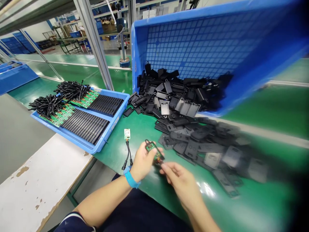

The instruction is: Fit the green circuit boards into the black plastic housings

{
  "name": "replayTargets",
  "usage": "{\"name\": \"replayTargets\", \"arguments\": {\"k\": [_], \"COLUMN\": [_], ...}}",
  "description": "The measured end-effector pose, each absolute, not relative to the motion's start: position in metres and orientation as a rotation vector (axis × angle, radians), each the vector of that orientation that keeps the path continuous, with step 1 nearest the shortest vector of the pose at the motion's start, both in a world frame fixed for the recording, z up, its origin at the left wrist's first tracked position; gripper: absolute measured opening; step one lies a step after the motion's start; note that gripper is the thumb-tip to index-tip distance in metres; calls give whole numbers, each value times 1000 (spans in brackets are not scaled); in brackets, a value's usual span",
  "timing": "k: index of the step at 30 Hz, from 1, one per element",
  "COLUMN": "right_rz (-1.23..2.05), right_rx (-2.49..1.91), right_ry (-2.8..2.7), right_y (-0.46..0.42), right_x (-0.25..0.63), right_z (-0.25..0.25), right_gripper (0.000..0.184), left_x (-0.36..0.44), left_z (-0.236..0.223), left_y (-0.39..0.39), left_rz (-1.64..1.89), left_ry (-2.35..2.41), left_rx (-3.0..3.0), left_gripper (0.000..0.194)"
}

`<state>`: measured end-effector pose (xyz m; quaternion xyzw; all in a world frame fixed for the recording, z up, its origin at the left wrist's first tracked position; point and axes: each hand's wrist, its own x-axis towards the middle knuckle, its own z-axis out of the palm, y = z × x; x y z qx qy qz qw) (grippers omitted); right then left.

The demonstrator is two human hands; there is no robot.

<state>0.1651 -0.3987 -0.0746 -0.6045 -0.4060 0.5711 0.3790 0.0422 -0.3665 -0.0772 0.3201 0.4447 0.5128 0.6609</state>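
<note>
Black plastic case (155, 150) — left hand (142, 162) grasping it, right hand (183, 184) pinching wires (159, 158) — could slip; tugged wires may snag.

The held casing (154, 151) is black around a green board (150, 147). A blue crate (193, 42) shows a square-grid pattern above heaped black casings (169, 96). Green circuit boards (84, 100) lie beside black cables (47, 104); the table (140, 135) is green, the wristband (131, 178) bright blue.
</note>
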Motion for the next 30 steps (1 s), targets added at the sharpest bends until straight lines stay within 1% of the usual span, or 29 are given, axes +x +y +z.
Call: {"name": "replayTargets", "arguments": {"k": [6,15,17,19,20,21,22,23,25,26,28,30], "right_rz": [1425,1309,1346,1439,1427,1332,1161,895,334,157,47,57], "right_rx": [-1504,-1516,-1520,-1498,-1484,-1473,-1468,-1478,-1547,-1607,-1652,-1629], "right_ry": [-1017,-1026,-1041,-1186,-1323,-1493,-1690,-1863,-2126,-2206,-2303,-2351], "right_y": [-403,-403,-402,-394,-386,-376,-364,-351,-323,-311,-292,-285], "right_x": [164,154,152,158,164,173,185,198,225,237,254,262], "right_z": [-71,-83,-82,-76,-72,-69,-66,-65,-66,-68,-72,-72], "right_gripper": [29,26,27,25,24,21,19,18,22,24,20,15], "left_x": [45,46,46,43,40,36,32,28,20,17,13,13], "left_z": [-69,-60,-59,-57,-56,-55,-54,-54,-54,-56,-61,-66], "left_y": [-374,-380,-383,-382,-380,-377,-373,-368,-359,-355,-350,-348], "left_rz": [1218,1209,1215,1214,1224,1242,1262,1272,1221,1162,1042,976], "left_ry": [1050,1067,1112,1141,1142,1135,1123,1107,1077,1059,1022,978], "left_rx": [911,829,846,854,836,796,740,675,555,508,448,416], "left_gripper": [26,28,28,29,30,31,32,34,36,36,34,27]}}
